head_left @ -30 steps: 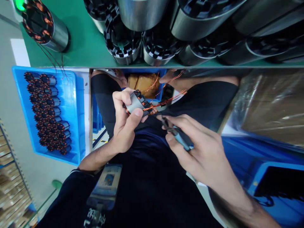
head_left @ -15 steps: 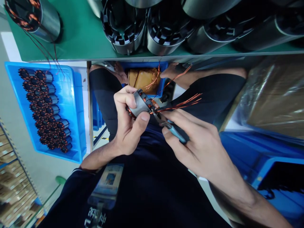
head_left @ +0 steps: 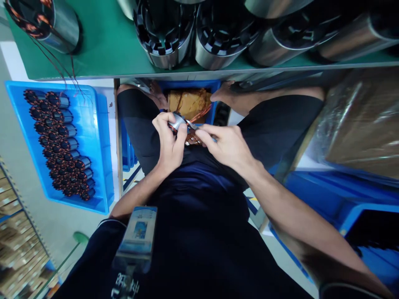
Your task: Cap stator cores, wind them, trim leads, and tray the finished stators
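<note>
My left hand [head_left: 166, 141] grips a small motor stator [head_left: 178, 121] by its silvery outer ring, thumb on the near side. Copper wires [head_left: 201, 114] stick out of the stator toward the upper right. In my right hand [head_left: 229, 145] is a pair of wire cutters [head_left: 192, 125], its jaws against the wires close to the stator. My fingers cover most of the cutter handles. Whether the jaws are closed on a wire is too small to tell. Below the hands, a blue bin [head_left: 216, 89] holds a yellowish-brown sheet and bits of copper wire.
At the left stands a blue tray [head_left: 99, 153] with rows of wound stators [head_left: 65, 131]. The green bench [head_left: 99, 37] carries several larger metal cylinders [head_left: 212, 58] and a large wound stator [head_left: 64, 27]. Plastic-wrapped cardboard [head_left: 364, 124] and blue crates [head_left: 314, 191] are at the right.
Both hands have moved away from my body, over the bin between my feet, with the stator and cutters. The long wires that fanned out to the right no longer show there.
</note>
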Motion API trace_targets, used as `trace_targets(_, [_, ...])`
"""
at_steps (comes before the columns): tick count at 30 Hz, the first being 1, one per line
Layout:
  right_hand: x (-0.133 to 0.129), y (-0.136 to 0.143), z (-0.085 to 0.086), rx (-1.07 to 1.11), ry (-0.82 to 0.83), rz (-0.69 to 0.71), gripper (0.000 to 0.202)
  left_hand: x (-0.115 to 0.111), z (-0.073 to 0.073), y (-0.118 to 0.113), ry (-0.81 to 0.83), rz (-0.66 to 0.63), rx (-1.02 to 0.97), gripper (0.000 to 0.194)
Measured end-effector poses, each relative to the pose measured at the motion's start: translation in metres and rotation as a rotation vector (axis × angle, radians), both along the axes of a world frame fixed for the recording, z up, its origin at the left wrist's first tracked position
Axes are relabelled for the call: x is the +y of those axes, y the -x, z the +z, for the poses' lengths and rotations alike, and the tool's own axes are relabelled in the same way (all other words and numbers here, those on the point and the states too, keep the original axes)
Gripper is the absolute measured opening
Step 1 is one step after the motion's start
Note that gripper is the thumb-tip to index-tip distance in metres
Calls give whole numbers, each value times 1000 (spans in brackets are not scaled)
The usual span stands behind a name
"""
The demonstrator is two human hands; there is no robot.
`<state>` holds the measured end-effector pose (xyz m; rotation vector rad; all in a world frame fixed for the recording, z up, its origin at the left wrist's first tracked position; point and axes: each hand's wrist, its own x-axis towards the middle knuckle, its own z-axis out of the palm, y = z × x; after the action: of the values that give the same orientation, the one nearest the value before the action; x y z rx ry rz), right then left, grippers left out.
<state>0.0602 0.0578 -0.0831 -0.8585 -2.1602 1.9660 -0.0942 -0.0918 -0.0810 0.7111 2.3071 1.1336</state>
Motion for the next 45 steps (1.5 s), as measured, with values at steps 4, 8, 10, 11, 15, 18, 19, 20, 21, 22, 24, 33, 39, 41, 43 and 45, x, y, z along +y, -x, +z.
trace_targets(4, [13, 37, -83, -121, 114, 73, 78, 19, -60, 20, 157, 51, 24, 19])
trace_targets(8, [25, 63, -133, -146, 224, 150, 88, 31, -101, 37, 204, 85, 51, 23])
trace_targets(10, [28, 71, -143, -134, 288, 182, 84, 30, -108, 42, 219, 86, 78, 25])
trace_targets(11, [29, 74, -145, -124, 317, 188, 82, 28, -109, 44, 220, 78, 97, 25])
trace_targets(15, [29, 76, -129, -39, 389, 109, 78, 13, -88, 42, 158, -20, 209, 18])
trace_targets(18, [19, 67, -97, 70, 445, 50, 71, -5, -57, 32, 74, -143, 305, 20])
trace_targets(19, [15, 63, -84, 105, 472, 51, 67, -11, -46, 29, 42, -183, 335, 23])
trace_targets(20, [11, 58, -70, 139, 499, 55, 65, -17, -34, 26, 8, -223, 363, 26])
trace_targets(21, [8, 52, -57, 170, 521, 61, 64, -22, -23, 23, -27, -261, 391, 30])
trace_targets(22, [7, 46, -44, 199, 538, 67, 62, -27, -12, 21, -70, -294, 423, 35])
trace_targets(24, [8, 33, -23, 252, 554, 84, 56, -33, 10, 19, -196, -342, 467, 52])
trace_targets(33, [18, 3, 23, 628, 371, 179, 19, -32, 94, -6, -305, -198, -976, 57])
trace_targets(39, [16, -6, 54, 584, 73, 77, 8, -24, 98, -12, -328, -85, -878, 66])
trace_targets(41, [17, -18, 66, 490, -51, 57, 36, -23, 96, -11, -333, -67, -806, 66])
trace_targets(43, [19, -33, 77, 366, -166, 91, 55, -23, 95, -11, -354, -90, -792, 65])
trace_targets(45, [21, -46, 86, 254, -267, 161, 67, -23, 94, -10, -388, -157, -803, 64])
